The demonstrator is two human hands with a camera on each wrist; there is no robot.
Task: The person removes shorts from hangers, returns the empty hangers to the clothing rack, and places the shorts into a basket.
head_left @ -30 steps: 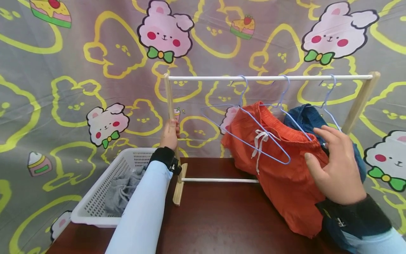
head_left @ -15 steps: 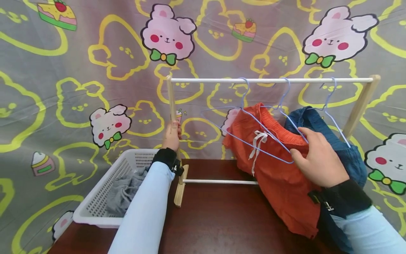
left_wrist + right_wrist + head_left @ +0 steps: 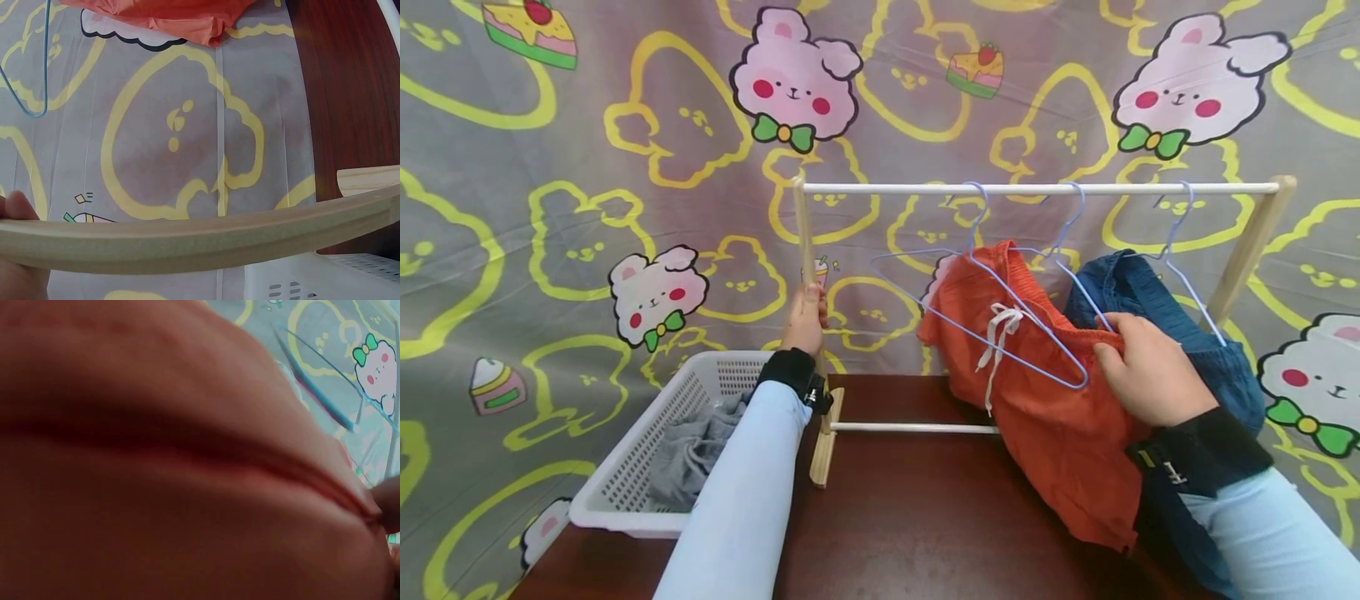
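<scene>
Fingers first: on your right hand they've just gone from loosely spread to pinching the waistband at its right end, while those of your left hand stay wrapped round the left post. The garment rack still stands on the table, and the white basket with its grey garment is on the left, unchanged. There go the orange shorts, nudged a touch left; they hang from the middle hanger, behind the bare left hanger and left of the blue denim garment. Looks like you're settling that waistband on the hanger's arm, the rack steadied meanwhile.

Now the tricky bits. Your left forearm cuts off part of the basket; the denim is partly lost behind the shorts and your right arm. The right wrist view is mostly blurred skin, so you can't tell whether you've also caught the hanger's tip, hidden by your grip. Smallest of all, the white drawstring dangles in plain sight.
</scene>
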